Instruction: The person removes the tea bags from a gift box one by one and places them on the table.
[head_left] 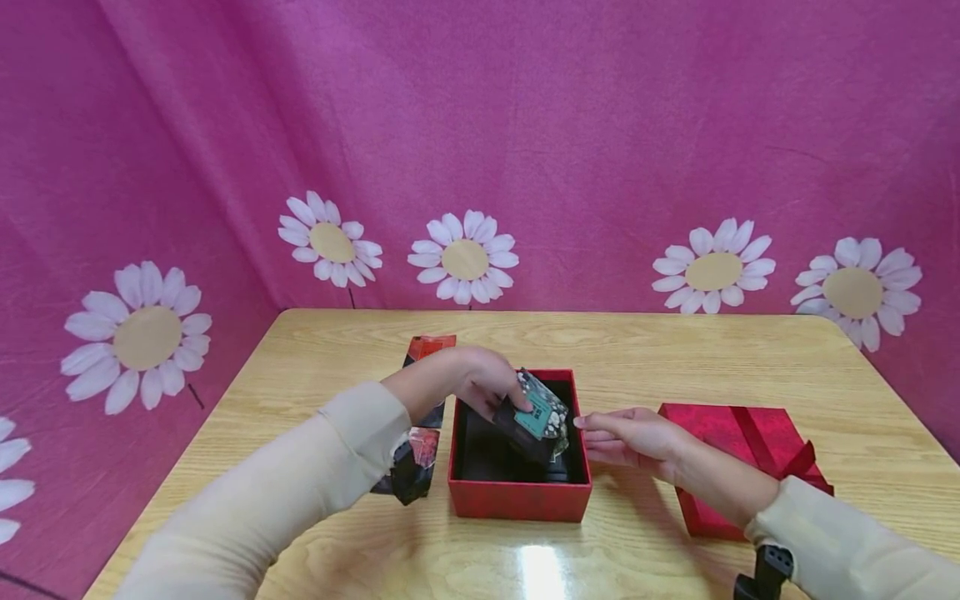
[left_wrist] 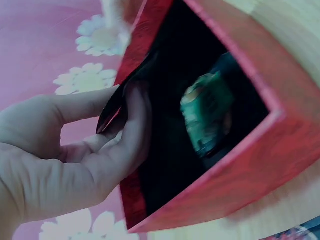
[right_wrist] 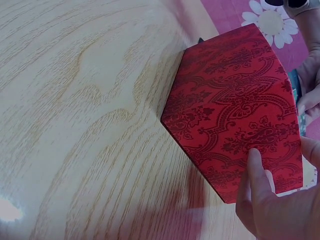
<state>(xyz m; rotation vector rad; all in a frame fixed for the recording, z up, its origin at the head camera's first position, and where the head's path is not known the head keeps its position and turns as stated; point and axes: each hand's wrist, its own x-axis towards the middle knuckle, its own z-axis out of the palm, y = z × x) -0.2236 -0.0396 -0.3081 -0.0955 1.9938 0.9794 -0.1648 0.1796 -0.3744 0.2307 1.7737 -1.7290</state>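
Note:
In the head view my left hand (head_left: 487,382) pinches a dark floral packet (head_left: 542,408) with a teal label, tilted over the open red box (head_left: 517,502). The left wrist view shows this hand (left_wrist: 75,150) with thumb and fingers on the packet's dark edge, near one wall of the box. A green-labelled item (left_wrist: 207,107) lies inside the black interior. My right hand (head_left: 637,437) holds the box's right wall. In the right wrist view, one finger lies along the patterned outer wall (right_wrist: 235,115), while another digit reaches the rim.
A red lid (head_left: 720,425) with a dark red ribbon bow sits to the right, partly behind the right forearm. Red and black packets (head_left: 425,446) lie left of the box, partly hidden by the left arm. A pink daisy-patterned cloth (head_left: 570,150) hangs behind the wooden table (head_left: 615,342).

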